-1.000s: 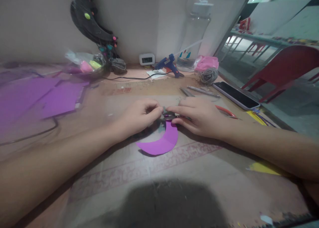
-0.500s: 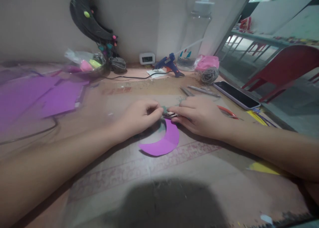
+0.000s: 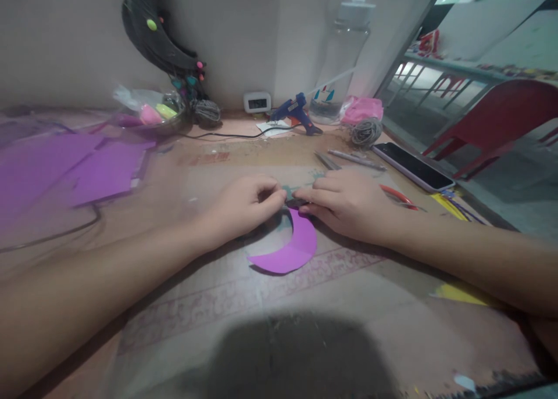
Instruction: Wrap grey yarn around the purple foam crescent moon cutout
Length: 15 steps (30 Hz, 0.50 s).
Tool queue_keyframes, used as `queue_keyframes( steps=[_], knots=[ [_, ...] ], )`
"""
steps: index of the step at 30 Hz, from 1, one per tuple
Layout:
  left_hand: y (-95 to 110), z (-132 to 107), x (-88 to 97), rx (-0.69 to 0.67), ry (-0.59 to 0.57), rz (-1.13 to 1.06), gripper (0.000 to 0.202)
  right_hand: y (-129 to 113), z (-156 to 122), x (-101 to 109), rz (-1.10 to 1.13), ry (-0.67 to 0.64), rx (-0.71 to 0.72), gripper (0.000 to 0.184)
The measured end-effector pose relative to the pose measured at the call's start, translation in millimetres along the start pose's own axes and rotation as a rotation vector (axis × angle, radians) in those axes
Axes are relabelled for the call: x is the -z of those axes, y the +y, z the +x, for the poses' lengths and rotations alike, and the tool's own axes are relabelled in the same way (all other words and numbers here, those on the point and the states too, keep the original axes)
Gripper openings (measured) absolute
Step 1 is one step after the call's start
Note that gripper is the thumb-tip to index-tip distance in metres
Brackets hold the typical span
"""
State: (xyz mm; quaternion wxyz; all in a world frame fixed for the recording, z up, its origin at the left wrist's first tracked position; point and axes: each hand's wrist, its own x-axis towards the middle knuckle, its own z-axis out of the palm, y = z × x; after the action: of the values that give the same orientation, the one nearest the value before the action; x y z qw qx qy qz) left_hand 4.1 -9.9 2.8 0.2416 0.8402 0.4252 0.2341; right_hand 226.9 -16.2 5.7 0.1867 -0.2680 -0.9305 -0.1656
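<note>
A purple paper crescent [image 3: 300, 242] lies on the worktop between my hands, its free lower tip pointing left. At its upper end is a small dark metal piece [image 3: 295, 202] whose kind I cannot make out. My left hand [image 3: 257, 198] is closed in a pinch just left of that piece; what sits between thumb and finger is hidden. My right hand [image 3: 344, 201] has its thumb and forefinger closed on the dark piece at the crescent's upper end. Beyond and beside the right hand are scissors blades [image 3: 326, 161] and a red-orange handle [image 3: 399, 197].
A blue glue gun [image 3: 296, 111], small digital clock [image 3: 257, 103], clear bottle [image 3: 342, 56] and grey yarn ball [image 3: 366, 132] stand along the back. A phone [image 3: 414, 166] and pen [image 3: 357, 159] lie right. Purple sheets [image 3: 104, 172] cover the left; a black crescent decoration [image 3: 152, 39] hangs behind.
The purple crescent's lower part has swung slightly to the right. Less of the piece by my right fingertips shows light; both hands stay nearly in place.
</note>
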Motion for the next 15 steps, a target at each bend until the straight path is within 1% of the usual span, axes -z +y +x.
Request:
queue_keyframes(
  steps=[8, 15],
  knots=[
    [1.1, 0.4, -0.3, 0.016, -0.012, -0.013, 0.034, 0.9, -1.8, -0.7, 0.053, -0.004, -0.016, 0.028],
    [-1.2, 0.6, -0.1, 0.038, -0.010, -0.050, 0.032, 2.6, -3.9, 0.8, 0.287, -0.007, -0.226, 0.034]
  ],
)
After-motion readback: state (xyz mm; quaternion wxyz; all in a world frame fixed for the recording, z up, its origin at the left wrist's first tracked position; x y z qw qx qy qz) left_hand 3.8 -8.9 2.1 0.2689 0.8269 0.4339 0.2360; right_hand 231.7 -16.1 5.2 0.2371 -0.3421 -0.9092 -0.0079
